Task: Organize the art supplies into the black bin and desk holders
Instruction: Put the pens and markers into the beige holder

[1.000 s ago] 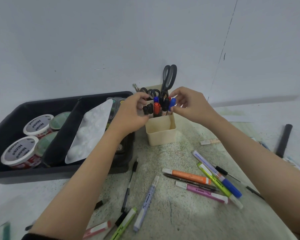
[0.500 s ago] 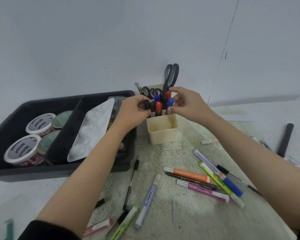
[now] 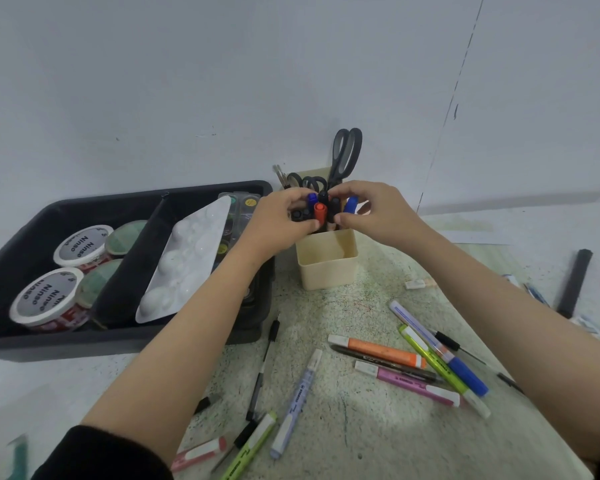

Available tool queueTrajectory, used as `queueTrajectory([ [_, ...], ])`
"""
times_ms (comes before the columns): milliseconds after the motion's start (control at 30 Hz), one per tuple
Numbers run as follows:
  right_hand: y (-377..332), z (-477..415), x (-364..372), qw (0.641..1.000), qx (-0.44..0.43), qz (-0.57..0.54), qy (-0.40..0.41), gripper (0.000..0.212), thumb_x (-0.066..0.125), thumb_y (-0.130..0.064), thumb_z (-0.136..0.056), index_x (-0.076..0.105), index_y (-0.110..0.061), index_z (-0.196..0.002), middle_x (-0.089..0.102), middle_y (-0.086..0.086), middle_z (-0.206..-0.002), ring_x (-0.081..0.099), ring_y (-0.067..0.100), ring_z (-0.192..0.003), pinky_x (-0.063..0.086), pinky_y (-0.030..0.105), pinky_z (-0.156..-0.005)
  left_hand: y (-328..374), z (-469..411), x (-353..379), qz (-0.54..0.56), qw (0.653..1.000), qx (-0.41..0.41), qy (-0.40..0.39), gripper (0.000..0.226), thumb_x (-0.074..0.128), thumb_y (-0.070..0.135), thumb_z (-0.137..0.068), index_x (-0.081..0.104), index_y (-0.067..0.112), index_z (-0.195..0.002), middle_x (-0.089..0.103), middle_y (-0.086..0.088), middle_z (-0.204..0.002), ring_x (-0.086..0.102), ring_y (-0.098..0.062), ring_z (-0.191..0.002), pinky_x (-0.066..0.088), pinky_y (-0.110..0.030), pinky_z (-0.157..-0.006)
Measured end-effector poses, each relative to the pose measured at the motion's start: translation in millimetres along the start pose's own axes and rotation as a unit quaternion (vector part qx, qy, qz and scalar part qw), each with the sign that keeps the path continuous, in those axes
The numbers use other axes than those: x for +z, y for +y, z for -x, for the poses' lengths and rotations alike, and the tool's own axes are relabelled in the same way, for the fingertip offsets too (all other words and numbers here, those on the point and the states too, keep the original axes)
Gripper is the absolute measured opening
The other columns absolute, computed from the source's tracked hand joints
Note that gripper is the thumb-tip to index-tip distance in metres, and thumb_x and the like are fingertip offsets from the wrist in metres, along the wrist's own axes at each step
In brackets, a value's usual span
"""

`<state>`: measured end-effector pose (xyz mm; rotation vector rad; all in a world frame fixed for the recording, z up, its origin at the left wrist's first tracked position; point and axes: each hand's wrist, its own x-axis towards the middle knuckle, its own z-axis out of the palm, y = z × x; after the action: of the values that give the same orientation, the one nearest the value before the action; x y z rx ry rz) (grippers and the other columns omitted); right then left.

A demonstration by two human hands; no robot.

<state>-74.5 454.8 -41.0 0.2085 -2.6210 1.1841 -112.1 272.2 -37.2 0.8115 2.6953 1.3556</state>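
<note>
Both my hands meet just above the cream desk holder (image 3: 326, 271), closed around a bundle of markers (image 3: 321, 211) with blue, red and black caps. My left hand (image 3: 278, 223) curls its fingers against the bundle's left side. My right hand (image 3: 378, 216) pinches it from the right with thumb and fingertips. The markers stand upright with their lower ends dipping behind the holder's front rim, but I cannot tell whether they are seated or which compartment they enter. The front compartment looks bare from here. Behind the holder, scissors (image 3: 347, 150) stand with handles up.

Left of the holder, the black bin (image 3: 84, 344) holds paint tubs (image 3: 80, 244), a white palette (image 3: 187, 258) leaning over a divider, and a watercolour set (image 3: 239, 209), so I judge that part largely done.

Plenty is left. In front of the holder and to its right lie an orange marker (image 3: 378, 351), a pink highlighter (image 3: 409, 382), a yellow-green highlighter (image 3: 433, 362) and a blue-capped marker (image 3: 440, 351), crossing one another. Nearer me lie a lilac marker (image 3: 295, 400), a black pen (image 3: 264, 368) and a green highlighter (image 3: 250, 448). Far right of the holder rests a black tube (image 3: 574, 282). I'd say I'm roughly halfway through.
</note>
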Motion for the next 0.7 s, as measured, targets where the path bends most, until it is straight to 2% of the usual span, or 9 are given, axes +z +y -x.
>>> queueTrajectory([
  [100, -0.9, -1.3, -1.5, 1.000, 0.005, -0.018, 0.006, 0.033, 0.073, -0.008, -0.077, 0.067, -0.018, -0.107, 0.061, -0.013, -0.094, 0.057, -0.001, -0.081, 0.046, 0.009, -0.074, 1.2, -0.6, 0.0, 0.001, 1.000, 0.012, -0.010, 0.041, 0.071, 0.010, -0.079, 0.062, 0.024, -0.117, 0.063, 0.013, -0.103, 0.055, -0.002, -0.104, 0.033, -0.008, -0.082],
  [233, 2.0, -2.1, -4.5, 1.000, 0.004, -0.025, 0.010, 0.032, 0.076, -0.009, -0.074, 0.062, -0.021, -0.100, 0.059, -0.017, -0.092, 0.055, -0.003, -0.084, 0.044, 0.005, -0.068, 2.2, -1.8, -0.5, -0.003, 1.000, 0.010, -0.026, 0.048, 0.065, 0.006, -0.083, 0.057, 0.021, -0.128, 0.064, 0.004, -0.117, 0.051, -0.002, -0.111, 0.031, -0.012, -0.090],
  [300, 2.0, -2.0, -5.9, 1.000, -0.004, -0.011, -0.021, 0.038, 0.077, -0.012, -0.074, 0.059, -0.023, -0.105, 0.058, -0.018, -0.096, 0.054, -0.003, -0.085, 0.041, 0.003, -0.066, 3.5, -1.6, -0.2, -0.006, 0.999, 0.002, -0.035, 0.052, 0.063, 0.005, -0.085, 0.052, 0.020, -0.133, 0.062, 0.003, -0.123, 0.048, -0.002, -0.114, 0.031, -0.020, -0.097],
  [400, 1.5, -2.8, -8.1, 0.996, -0.015, 0.037, -0.076, 0.049, 0.070, -0.010, -0.078, 0.056, -0.024, -0.123, 0.058, -0.014, -0.106, 0.053, 0.004, -0.087, 0.039, 0.003, -0.067, 5.0, -0.4, 1.0, -0.005, 0.999, -0.006, -0.037, 0.058, 0.064, 0.006, -0.084, 0.047, 0.020, -0.138, 0.061, 0.001, -0.126, 0.050, -0.008, -0.121, 0.033, -0.026, -0.102],
  [467, 1.4, -3.8, -11.9, 0.994, -0.008, 0.054, -0.094, 0.052, 0.065, -0.005, -0.081, 0.054, -0.022, -0.129, 0.056, -0.011, -0.110, 0.053, 0.008, -0.088, 0.038, 0.005, -0.070, 4.8, 1.2, 0.9, -0.002, 0.999, -0.006, -0.032, 0.061, 0.066, 0.006, -0.082, 0.046, 0.019, -0.138, 0.061, -0.001, -0.125, 0.050, -0.009, -0.121, 0.033, -0.022, -0.099],
  [567, 2.3, -5.2, -17.0, 0.994, 0.011, 0.046, -0.096, 0.050, 0.065, -0.001, -0.081, 0.057, -0.022, -0.126, 0.056, -0.012, -0.107, 0.057, 0.007, -0.083, 0.040, 0.003, -0.071, 3.1, 4.7, -2.4, -0.003, 1.000, 0.008, -0.023, 0.062, 0.068, 0.004, -0.079, 0.049, 0.019, -0.136, 0.062, 0.002, -0.122, 0.050, -0.001, -0.115, 0.031, 0.004, -0.085],
  [600, 2.9, -5.6, -17.9, 0.995, 0.018, 0.041, -0.090, 0.049, 0.067, -0.001, -0.080, 0.059, -0.022, -0.124, 0.057, -0.012, -0.106, 0.057, 0.004, -0.079, 0.040, 0.002, -0.069, 2.8, 6.1, -3.8, -0.003, 1.000, 0.010, -0.021, 0.062, 0.069, 0.003, -0.079, 0.049, 0.020, -0.135, 0.061, 0.002, -0.121, 0.049, 0.001, -0.113, 0.030, 0.008, -0.080],
  [633, 3.5, -5.7, -18.0, 0.996, 0.021, 0.036, -0.083, 0.048, 0.069, -0.002, -0.079, 0.060, -0.022, -0.122, 0.058, -0.011, -0.105, 0.057, 0.003, -0.077, 0.040, 0.001, -0.068, 2.8, 7.4, -4.9, 0.000, 1.000, 0.011, -0.019, 0.061, 0.068, 0.002, -0.079, 0.049, 0.020, -0.134, 0.062, 0.002, -0.121, 0.049, 0.002, -0.112, 0.031, 0.008, -0.082],
  [700, 3.5, -5.2, -16.7, 0.997, 0.022, 0.032, -0.073, 0.046, 0.072, -0.005, -0.078, 0.062, -0.022, -0.119, 0.059, -0.009, -0.106, 0.058, 0.007, -0.075, 0.041, 0.003, -0.071, 3.6, 9.5, -6.1, 0.003, 1.000, 0.005, -0.013, 0.060, 0.068, 0.003, -0.080, 0.049, 0.021, -0.134, 0.062, 0.000, -0.122, 0.049, 0.003, -0.112, 0.036, -0.007, -0.095],
])
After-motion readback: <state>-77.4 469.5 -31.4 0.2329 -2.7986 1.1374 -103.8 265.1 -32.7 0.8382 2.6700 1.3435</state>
